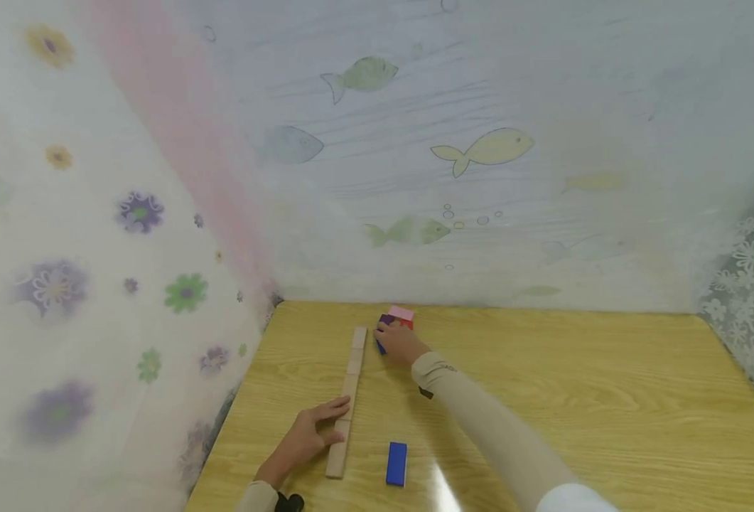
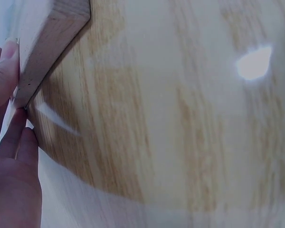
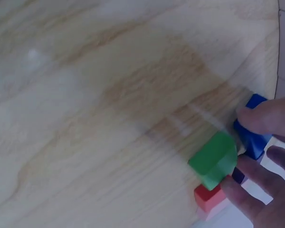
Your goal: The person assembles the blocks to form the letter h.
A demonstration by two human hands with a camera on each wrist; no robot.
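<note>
A straight row of plain wooden blocks point(image 1: 353, 361) lies end to end on the table. My left hand point(image 1: 303, 437) touches its near part, thumb and fingers resting against the wood point(image 2: 52, 38). At the far end, my right hand point(image 1: 402, 341) is over a cluster of coloured blocks. Its thumb lies across a blue block point(image 3: 251, 140), with fingers on the block's other side. Close to those fingers are a green block point(image 3: 213, 159) with a slanted face, a red block point(image 3: 208, 197) and a partly hidden purple block point(image 1: 386, 319). A pink block point(image 1: 401, 312) stands behind.
Another blue block point(image 1: 396, 464) lies apart at the near side, right of the wooden row. The wood-grain table point(image 1: 575, 398) meets a wall painted with fish point(image 1: 498, 146) at the back and a flowered wall point(image 1: 185, 291) on the left.
</note>
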